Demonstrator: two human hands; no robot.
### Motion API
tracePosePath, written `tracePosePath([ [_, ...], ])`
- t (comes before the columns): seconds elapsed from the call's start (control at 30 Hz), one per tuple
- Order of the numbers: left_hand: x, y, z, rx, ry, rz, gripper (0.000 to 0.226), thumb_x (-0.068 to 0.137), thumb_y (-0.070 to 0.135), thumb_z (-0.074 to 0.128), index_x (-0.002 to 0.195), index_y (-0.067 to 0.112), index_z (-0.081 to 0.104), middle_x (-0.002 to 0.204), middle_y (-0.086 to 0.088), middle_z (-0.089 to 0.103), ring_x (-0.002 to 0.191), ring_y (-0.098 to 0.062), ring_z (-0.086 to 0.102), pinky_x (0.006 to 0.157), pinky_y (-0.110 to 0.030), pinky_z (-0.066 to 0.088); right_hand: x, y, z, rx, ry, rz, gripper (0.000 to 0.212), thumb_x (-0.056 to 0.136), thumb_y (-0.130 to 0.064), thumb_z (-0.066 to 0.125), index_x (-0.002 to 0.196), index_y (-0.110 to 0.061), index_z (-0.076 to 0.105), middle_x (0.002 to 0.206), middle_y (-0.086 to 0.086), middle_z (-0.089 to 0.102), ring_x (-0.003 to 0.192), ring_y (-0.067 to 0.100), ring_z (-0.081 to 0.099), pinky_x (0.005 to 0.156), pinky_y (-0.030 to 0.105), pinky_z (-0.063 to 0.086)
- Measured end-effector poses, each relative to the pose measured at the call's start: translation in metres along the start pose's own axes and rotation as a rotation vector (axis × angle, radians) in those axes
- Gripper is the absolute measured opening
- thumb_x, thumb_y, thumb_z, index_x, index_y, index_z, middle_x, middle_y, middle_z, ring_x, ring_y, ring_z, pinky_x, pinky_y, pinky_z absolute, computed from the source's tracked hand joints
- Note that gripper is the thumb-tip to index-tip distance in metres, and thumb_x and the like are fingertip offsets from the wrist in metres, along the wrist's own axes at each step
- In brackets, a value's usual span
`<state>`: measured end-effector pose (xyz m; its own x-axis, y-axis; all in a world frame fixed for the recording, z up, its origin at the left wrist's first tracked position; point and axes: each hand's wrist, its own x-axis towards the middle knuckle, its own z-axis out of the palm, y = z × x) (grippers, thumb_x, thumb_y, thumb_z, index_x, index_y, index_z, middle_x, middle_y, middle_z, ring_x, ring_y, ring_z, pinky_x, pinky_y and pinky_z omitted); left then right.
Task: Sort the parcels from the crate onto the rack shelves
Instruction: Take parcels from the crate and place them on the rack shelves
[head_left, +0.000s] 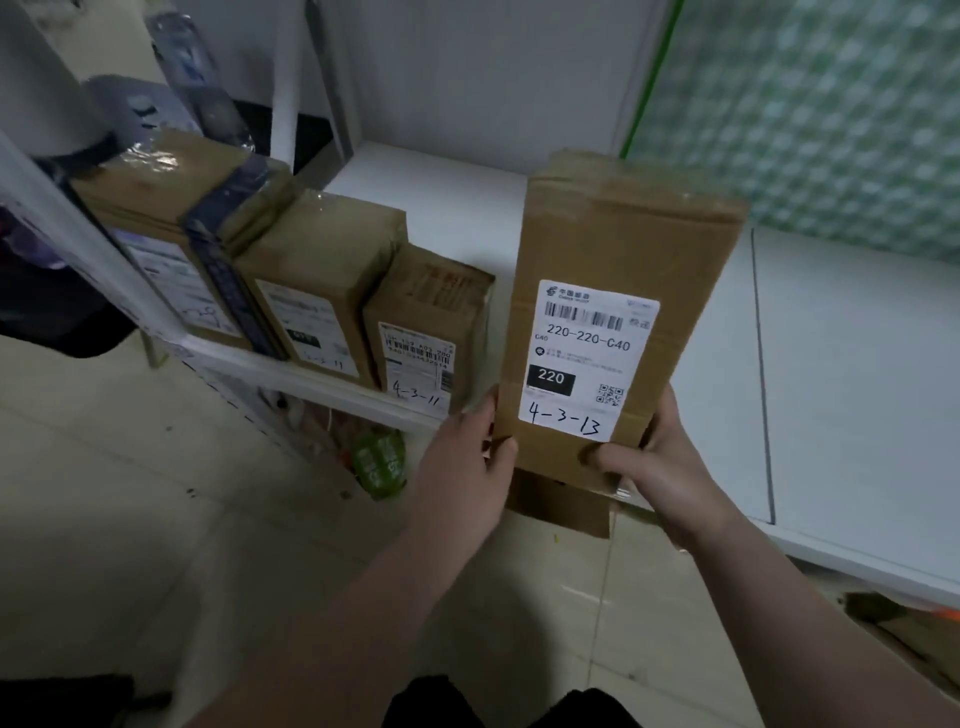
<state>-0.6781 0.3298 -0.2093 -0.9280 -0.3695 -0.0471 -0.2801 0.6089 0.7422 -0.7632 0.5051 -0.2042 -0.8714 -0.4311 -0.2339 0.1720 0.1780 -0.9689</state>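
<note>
Both hands are on the parcel (618, 291). Left hand (467, 462) grips the lower left corner, thumb on the front face. Right hand (665, 467) grips the lower right corner, thumb across the bottom of the front face, fingers round the side. Both are clamped on it.

Parcel: tall brown carton, taped, label (587, 358) facing me. It's printed 220-220-C40, has a black block reading 220, and 4-3-13 handwritten at the bottom. Near end is at the front edge of the white shelf (841, 395), and the rest reaches back over the board. Can't tell if it rests on the board or is only held over it.

On the shelf left of my parcel there's one row, labels facing out:
- 4-3-11 box (431, 322): nearest, just beside my parcel, with a narrow gap between them.
- middle box (322, 270): taller, against the 4-3-11 box. Its handwriting is too blurred to read in full.
- slim dark box (228, 275): squeezed between the middle box and the left box.
- left box (150, 208): furthest left, shiny tape on top.

Right of my parcel, a seam runs front to back across the shelf board.

Under the shelf, a green bag (379, 462) lies on the tiled floor (156, 493). A floor carton (561, 501) sits right below my parcel. A green patterned panel (831, 104) stands behind the shelf on the right.
</note>
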Motion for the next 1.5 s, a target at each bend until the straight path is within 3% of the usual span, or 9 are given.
tracePosePath([
  [0.13, 0.012, -0.031, 0.030, 0.039, 0.123, 0.083, 0.051, 0.095, 0.032, 0.047, 0.144, 0.032, 0.034, 0.117, 0.005, 0.052, 0.102, -0.007, 0.054, 0.089, -0.024, 0.047, 0.019, 0.035, 0.006, -0.050, 0.033, -0.118, 0.091, 0.067, -0.007, 0.074, 0.142, -0.033, 0.029, 0.119, -0.011, 0.066, 0.109, 0.007, 0.064, 0.074, 0.022, 0.057],
  [0.27, 0.016, -0.056, 0.048, 0.030, 0.257, 0.169, 0.048, 0.095, 0.033, 0.046, 0.142, 0.025, 0.040, 0.114, 0.005, 0.056, 0.102, -0.008, 0.053, 0.082, -0.020, 0.041, 0.029, 0.057, 0.014, -0.102, 0.033, -0.243, 0.100, 0.058, -0.028, 0.078, 0.146, -0.023, 0.029, 0.126, -0.008, 0.063, 0.115, 0.009, 0.061, 0.085, 0.022, 0.055],
  [0.37, 0.018, -0.071, 0.061, -0.048, 0.324, 0.202, 0.043, 0.092, 0.036, 0.047, 0.133, 0.022, 0.049, 0.115, 0.009, 0.060, 0.105, -0.006, 0.055, 0.085, -0.021, 0.045, 0.034, 0.066, 0.015, -0.131, 0.037, -0.310, 0.095, 0.062, -0.018, 0.078, 0.144, -0.021, 0.031, 0.123, -0.011, 0.064, 0.112, 0.004, 0.062, 0.080, 0.012, 0.051],
  [0.5, 0.015, -0.084, 0.075, -0.080, 0.418, 0.194, 0.033, 0.089, 0.022, 0.061, 0.120, 0.012, 0.053, 0.111, 0.008, 0.054, 0.105, -0.005, 0.050, 0.088, -0.005, 0.034, 0.039, 0.073, 0.011, -0.158, 0.043, -0.329, 0.098, 0.063, -0.012, 0.073, 0.149, -0.023, 0.026, 0.118, -0.019, 0.065, 0.105, -0.006, 0.061, 0.076, 0.007, 0.048],
  [0.67, 0.013, -0.106, 0.075, 0.113, 0.496, 0.303, 0.028, 0.085, 0.017, 0.061, 0.110, 0.008, 0.056, 0.116, -0.008, 0.054, 0.115, -0.022, 0.048, 0.103, -0.033, 0.040, 0.037, 0.072, 0.013, -0.188, 0.047, -0.272, 0.107, 0.061, -0.029, 0.078, 0.150, -0.032, 0.019, 0.110, -0.040, 0.059, 0.100, -0.019, 0.056, 0.078, 0.008, 0.048],
  [0.87, 0.019, -0.126, 0.065, 0.270, 0.446, 0.554, 0.028, 0.085, 0.013, 0.054, 0.112, 0.006, 0.053, 0.116, -0.015, 0.055, 0.112, -0.029, 0.051, 0.096, -0.051, 0.044, 0.038, 0.069, 0.023, -0.241, 0.063, -0.279, 0.112, 0.062, -0.045, 0.085, 0.151, -0.035, 0.019, 0.109, -0.042, 0.058, 0.099, -0.025, 0.053, 0.090, 0.014, 0.042],
  [1.07, 0.015, -0.126, 0.059, 0.383, 0.310, 0.537, 0.048, 0.079, 0.011, 0.059, 0.125, 0.016, 0.046, 0.127, -0.016, 0.046, 0.116, -0.030, 0.048, 0.101, -0.038, 0.043, 0.039, 0.070, 0.030, -0.305, 0.122, -0.302, 0.104, 0.063, -0.042, 0.078, 0.150, -0.029, 0.022, 0.101, -0.043, 0.055, 0.090, -0.030, 0.051, 0.074, -0.002, 0.042],
  [1.37, 0.015, -0.120, 0.064, 0.445, 0.259, 0.460, 0.056, 0.078, 0.011, 0.055, 0.132, 0.011, 0.041, 0.134, -0.009, 0.042, 0.125, -0.024, 0.038, 0.110, -0.036, 0.034, 0.048, 0.078, 0.032, -0.420, 0.213, -0.298, 0.087, 0.076, -0.031, 0.079, 0.147, -0.028, 0.028, 0.101, -0.041, 0.053, 0.086, -0.028, 0.052, 0.072, -0.003, 0.040],
  [1.5, 0.015, -0.118, 0.064, 0.453, 0.262, 0.454, 0.061, 0.076, 0.012, 0.055, 0.135, 0.009, 0.037, 0.135, -0.009, 0.041, 0.123, -0.024, 0.038, 0.107, -0.037, 0.037, 0.054, 0.079, 0.036, -0.497, 0.257, -0.321, 0.086, 0.076, -0.040, 0.079, 0.145, -0.029, 0.029, 0.101, -0.042, 0.049, 0.097, -0.002, 0.056, 0.089, 0.019, 0.043],
])
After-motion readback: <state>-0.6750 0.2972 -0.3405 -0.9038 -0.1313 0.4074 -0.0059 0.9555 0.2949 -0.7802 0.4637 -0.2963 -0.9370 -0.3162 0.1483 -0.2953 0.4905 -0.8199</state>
